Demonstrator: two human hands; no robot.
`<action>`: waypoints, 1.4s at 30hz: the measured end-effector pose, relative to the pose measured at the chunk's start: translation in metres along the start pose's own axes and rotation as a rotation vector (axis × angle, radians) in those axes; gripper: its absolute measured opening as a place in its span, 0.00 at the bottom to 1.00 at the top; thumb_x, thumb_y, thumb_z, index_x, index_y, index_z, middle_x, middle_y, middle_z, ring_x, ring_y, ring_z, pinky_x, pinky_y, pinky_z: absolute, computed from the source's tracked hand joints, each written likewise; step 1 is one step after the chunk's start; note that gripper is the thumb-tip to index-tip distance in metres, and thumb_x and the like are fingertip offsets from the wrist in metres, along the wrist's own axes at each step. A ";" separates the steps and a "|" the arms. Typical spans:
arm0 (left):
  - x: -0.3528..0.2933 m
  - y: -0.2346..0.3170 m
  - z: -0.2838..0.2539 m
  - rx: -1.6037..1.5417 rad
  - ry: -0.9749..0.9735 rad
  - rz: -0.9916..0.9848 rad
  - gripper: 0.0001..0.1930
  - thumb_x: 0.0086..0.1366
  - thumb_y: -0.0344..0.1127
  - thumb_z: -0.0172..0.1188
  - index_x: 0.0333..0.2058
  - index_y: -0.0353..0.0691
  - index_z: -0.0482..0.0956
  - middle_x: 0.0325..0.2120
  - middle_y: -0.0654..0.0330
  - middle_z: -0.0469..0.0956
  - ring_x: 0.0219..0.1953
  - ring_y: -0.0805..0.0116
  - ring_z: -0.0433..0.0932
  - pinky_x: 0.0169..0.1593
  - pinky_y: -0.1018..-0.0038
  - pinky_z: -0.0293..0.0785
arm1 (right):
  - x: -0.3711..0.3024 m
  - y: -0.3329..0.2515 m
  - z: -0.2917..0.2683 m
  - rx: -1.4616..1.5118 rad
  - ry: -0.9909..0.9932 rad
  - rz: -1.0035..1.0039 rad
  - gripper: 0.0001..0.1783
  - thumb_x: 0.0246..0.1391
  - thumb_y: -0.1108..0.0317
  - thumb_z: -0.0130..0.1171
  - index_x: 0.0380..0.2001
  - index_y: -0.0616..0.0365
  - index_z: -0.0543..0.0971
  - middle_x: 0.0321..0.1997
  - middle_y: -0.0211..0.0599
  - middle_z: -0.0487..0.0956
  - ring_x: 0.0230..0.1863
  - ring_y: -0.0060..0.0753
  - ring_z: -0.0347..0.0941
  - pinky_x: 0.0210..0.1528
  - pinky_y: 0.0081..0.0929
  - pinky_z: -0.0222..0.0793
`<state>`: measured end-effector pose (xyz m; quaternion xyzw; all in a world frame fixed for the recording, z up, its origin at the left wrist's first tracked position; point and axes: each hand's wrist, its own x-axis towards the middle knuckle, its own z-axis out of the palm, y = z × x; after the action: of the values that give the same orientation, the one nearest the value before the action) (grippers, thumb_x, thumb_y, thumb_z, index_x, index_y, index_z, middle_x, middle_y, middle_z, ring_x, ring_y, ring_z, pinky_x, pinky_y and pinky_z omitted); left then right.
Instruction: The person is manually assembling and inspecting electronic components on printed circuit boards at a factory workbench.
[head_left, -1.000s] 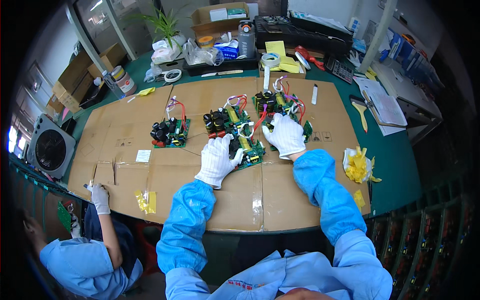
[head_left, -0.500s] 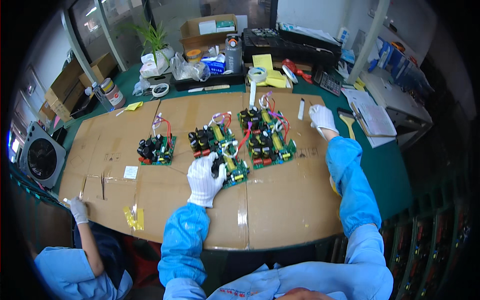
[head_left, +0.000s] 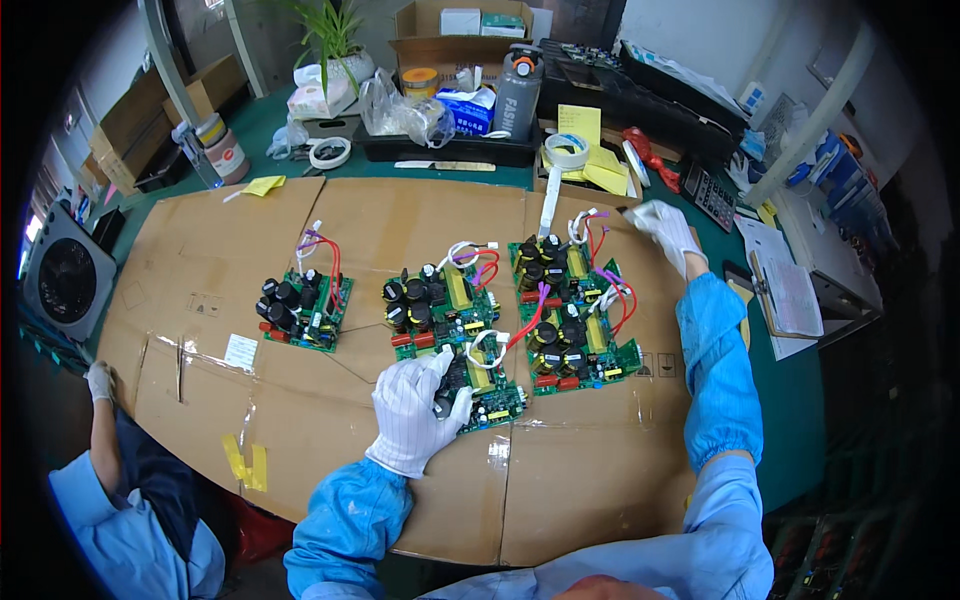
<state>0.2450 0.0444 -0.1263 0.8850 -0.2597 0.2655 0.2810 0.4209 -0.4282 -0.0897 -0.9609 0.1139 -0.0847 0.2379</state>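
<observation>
My left hand point(head_left: 412, 415), in a white glove, is closed round the black parts at the left side of a green circuit board point(head_left: 492, 408), which lies on the cardboard. Its fingers cover part of that board. My right hand point(head_left: 664, 232), also gloved, is closed on a slim white tool with a dark tip point(head_left: 626, 211), most of it hidden in the fingers. Other circuit boards point(head_left: 575, 345) with black cylinders and red, white and purple wires lie beside it. One single board point(head_left: 305, 308) sits apart on the left.
Flattened cardboard point(head_left: 600, 470) covers the green table. At the back stand a black tray point(head_left: 400, 150), a grey bottle point(head_left: 518, 95), tape rolls point(head_left: 567, 152) and a calculator point(head_left: 708, 195). A clipboard point(head_left: 790, 290) is on the right. Another person's gloved hand point(head_left: 100, 382) rests at the left edge.
My right hand has picked up the slim white tool from the cardboard. My left hand stays on the same board. The view has shifted, and the other person's hand has moved left.
</observation>
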 end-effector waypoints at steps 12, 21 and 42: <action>0.004 -0.004 0.001 -0.019 -0.063 0.006 0.32 0.53 0.44 0.73 0.58 0.43 0.79 0.39 0.58 0.81 0.42 0.55 0.78 0.50 0.58 0.71 | 0.052 -0.109 0.038 -0.546 -0.376 -0.832 0.15 0.57 0.68 0.56 0.48 0.54 0.80 0.47 0.46 0.84 0.44 0.53 0.82 0.45 0.43 0.78; 0.000 -0.004 0.001 -0.020 -0.029 0.002 0.31 0.53 0.43 0.73 0.56 0.44 0.79 0.39 0.59 0.80 0.42 0.55 0.78 0.48 0.58 0.71 | 0.044 -0.084 0.033 -0.181 -0.102 -0.560 0.09 0.61 0.68 0.53 0.40 0.62 0.74 0.28 0.51 0.81 0.32 0.55 0.82 0.31 0.48 0.75; -0.030 0.017 -0.028 -0.055 0.077 0.118 0.16 0.53 0.35 0.71 0.42 0.44 0.84 0.30 0.58 0.79 0.35 0.56 0.78 0.39 0.62 0.77 | -0.387 -0.099 -0.129 -0.098 -0.191 -0.147 0.32 0.55 0.59 0.70 0.59 0.55 0.70 0.43 0.48 0.82 0.42 0.53 0.80 0.48 0.41 0.77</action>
<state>0.2038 0.0591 -0.1186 0.8492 -0.3076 0.3085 0.2986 0.0394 -0.2994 0.0274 -0.9807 0.0241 -0.0042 0.1938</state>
